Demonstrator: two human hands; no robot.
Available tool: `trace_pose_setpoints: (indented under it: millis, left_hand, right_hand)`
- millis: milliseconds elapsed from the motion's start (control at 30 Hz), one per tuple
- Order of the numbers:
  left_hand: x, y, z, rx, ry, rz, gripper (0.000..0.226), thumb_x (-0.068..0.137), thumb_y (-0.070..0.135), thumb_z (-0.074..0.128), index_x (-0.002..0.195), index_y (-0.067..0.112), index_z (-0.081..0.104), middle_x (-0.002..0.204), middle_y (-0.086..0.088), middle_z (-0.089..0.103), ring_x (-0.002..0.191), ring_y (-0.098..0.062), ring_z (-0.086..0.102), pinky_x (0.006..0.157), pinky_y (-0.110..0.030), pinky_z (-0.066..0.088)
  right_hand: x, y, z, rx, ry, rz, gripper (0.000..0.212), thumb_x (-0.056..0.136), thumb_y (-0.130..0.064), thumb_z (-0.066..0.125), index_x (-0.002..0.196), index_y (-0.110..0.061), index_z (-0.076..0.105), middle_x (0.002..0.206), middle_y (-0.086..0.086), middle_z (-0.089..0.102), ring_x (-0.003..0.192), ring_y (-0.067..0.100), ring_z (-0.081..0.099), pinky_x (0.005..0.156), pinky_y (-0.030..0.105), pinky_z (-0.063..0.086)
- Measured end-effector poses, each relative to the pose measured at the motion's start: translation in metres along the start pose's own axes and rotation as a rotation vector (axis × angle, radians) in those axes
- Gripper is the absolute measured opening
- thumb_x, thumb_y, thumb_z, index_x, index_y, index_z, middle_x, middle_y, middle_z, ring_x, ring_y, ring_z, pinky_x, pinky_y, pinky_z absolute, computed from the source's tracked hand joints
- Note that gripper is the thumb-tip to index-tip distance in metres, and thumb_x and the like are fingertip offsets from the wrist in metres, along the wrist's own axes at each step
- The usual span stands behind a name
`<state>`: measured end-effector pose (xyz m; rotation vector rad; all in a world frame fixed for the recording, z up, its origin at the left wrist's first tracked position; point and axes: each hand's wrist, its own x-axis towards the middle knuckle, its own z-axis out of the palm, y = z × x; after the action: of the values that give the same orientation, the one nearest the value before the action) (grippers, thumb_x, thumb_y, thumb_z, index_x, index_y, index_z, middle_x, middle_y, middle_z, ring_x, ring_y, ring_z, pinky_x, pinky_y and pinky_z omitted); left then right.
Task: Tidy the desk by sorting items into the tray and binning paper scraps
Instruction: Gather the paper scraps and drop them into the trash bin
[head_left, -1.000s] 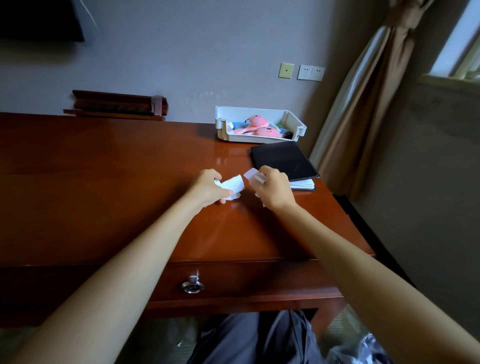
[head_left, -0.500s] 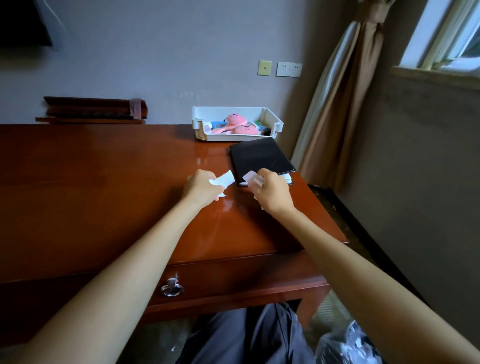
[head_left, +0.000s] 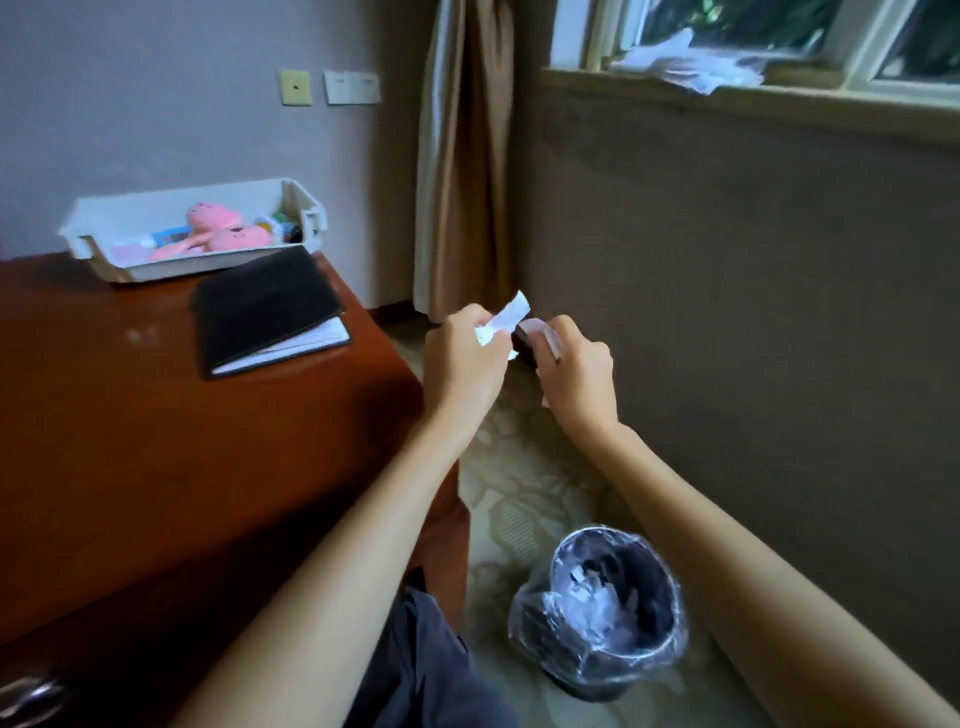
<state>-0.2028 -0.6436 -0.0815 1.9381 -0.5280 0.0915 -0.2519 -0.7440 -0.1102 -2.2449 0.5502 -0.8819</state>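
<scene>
Presently, binning step: left hand (head_left: 462, 364) pinches one paper scrap (head_left: 506, 317), right hand (head_left: 576, 384) grips a second scrap (head_left: 537, 332); next: bring both over the bin (head_left: 602, 670), release.

Pretty dim room, daylight only coming in from the window (head_left: 779, 36) top right. Soft glare on the glossy tabletop (head_left: 156, 415), murky shadows underneath it. Wide-angle bending at the edges, everything slightly soft and smeary.
</scene>
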Motion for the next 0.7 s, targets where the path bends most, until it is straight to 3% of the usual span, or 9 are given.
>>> trace_pose_setpoints:
  millis: [100, 267, 367, 500, 567, 633, 700]
  left_hand:
    - [-0.014, 0.002, 0.062, -0.02, -0.121, -0.021, 0.013, 0.083, 0.012, 0.053, 0.081, 0.005, 0.063, 0.082, -0.013, 0.069, 0.08, -0.034, 0.06, 0.061, -0.034, 0.043]
    - [-0.035, -0.026, 0.155, 0.05, -0.321, -0.14, 0.013, 0.085, 0.014, 0.051, 0.083, 0.008, 0.062, 0.087, -0.013, 0.069, 0.084, -0.034, 0.06, 0.062, -0.031, 0.039]
    - [-0.044, -0.053, 0.202, 0.115, -0.409, -0.23, 0.012, 0.084, 0.012, 0.051, 0.086, 0.007, 0.062, 0.094, -0.016, 0.068, 0.09, -0.037, 0.059, 0.068, -0.034, 0.043]
    - [-0.051, -0.092, 0.256, 0.191, -0.512, -0.345, 0.011, 0.084, 0.011, 0.05, 0.08, 0.005, 0.058, 0.096, -0.021, 0.066, 0.094, -0.04, 0.056, 0.071, -0.038, 0.046]
    - [-0.054, -0.116, 0.28, 0.231, -0.555, -0.418, 0.014, 0.084, 0.012, 0.05, 0.083, 0.002, 0.059, 0.097, -0.023, 0.066, 0.094, -0.041, 0.058, 0.073, -0.04, 0.048]
    - [-0.055, -0.139, 0.302, 0.251, -0.62, -0.541, 0.017, 0.083, 0.014, 0.051, 0.086, 0.001, 0.062, 0.09, -0.023, 0.067, 0.083, -0.04, 0.063, 0.064, -0.038, 0.051]
    - [-0.058, -0.158, 0.322, 0.232, -0.674, -0.713, 0.014, 0.084, 0.015, 0.05, 0.086, 0.007, 0.061, 0.069, -0.015, 0.061, 0.051, -0.029, 0.056, 0.037, -0.022, 0.042]
  right_hand:
    - [-0.007, 0.057, -0.022, -0.04, 0.02, 0.115, 0.022, 0.096, -0.028, 0.043, 0.077, -0.02, 0.042, 0.065, 0.022, 0.061, 0.058, 0.043, 0.056, 0.062, 0.046, 0.052]
    - [-0.029, 0.146, -0.035, -0.16, -0.032, 0.276, 0.027, 0.098, -0.028, 0.041, 0.09, -0.005, 0.052, 0.065, 0.021, 0.062, 0.058, 0.042, 0.059, 0.061, 0.046, 0.053]
    - [-0.045, 0.198, -0.03, -0.215, -0.105, 0.351, 0.026, 0.099, -0.026, 0.041, 0.099, -0.004, 0.055, 0.078, 0.022, 0.066, 0.064, 0.043, 0.059, 0.064, 0.045, 0.052]
    - [-0.063, 0.265, -0.011, -0.269, -0.234, 0.473, 0.027, 0.099, -0.029, 0.038, 0.097, -0.005, 0.052, 0.106, 0.013, 0.07, 0.071, 0.038, 0.062, 0.068, 0.042, 0.052]
    - [-0.069, 0.296, 0.001, -0.313, -0.306, 0.537, 0.027, 0.1, -0.027, 0.037, 0.102, -0.006, 0.053, 0.105, 0.014, 0.069, 0.081, 0.038, 0.064, 0.073, 0.041, 0.053]
    - [-0.076, 0.322, 0.013, -0.341, -0.376, 0.611, 0.025, 0.099, -0.021, 0.037, 0.101, -0.003, 0.054, 0.099, 0.02, 0.067, 0.087, 0.041, 0.061, 0.073, 0.043, 0.049]
    - [-0.084, 0.347, 0.026, -0.349, -0.449, 0.687, 0.023, 0.097, -0.016, 0.037, 0.103, -0.001, 0.054, 0.097, 0.023, 0.065, 0.089, 0.042, 0.06, 0.074, 0.043, 0.048]
